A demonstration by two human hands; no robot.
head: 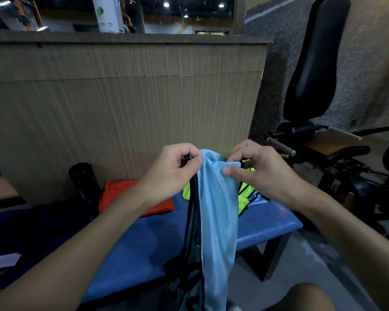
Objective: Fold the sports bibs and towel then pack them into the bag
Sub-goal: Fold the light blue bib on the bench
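A light blue mesh bib (218,212) with black trim hangs down in front of me over the blue bench (144,239). My left hand (173,171) pinches its top left edge. My right hand (256,169) pinches the top right edge. Behind the blue bib a neon yellow-green bib (246,194) lies on the bench. An orange folded cloth (121,194) rests on the bench further left. A dark blue item, perhaps the bag (36,234), sits at the bench's left end; it is too dim to tell.
A black bottle (84,182) stands by the wood-panelled wall (121,97) behind the bench. A black gym seat and machine frame (312,70) fill the right side. My knee (305,297) shows at the bottom right over grey floor.
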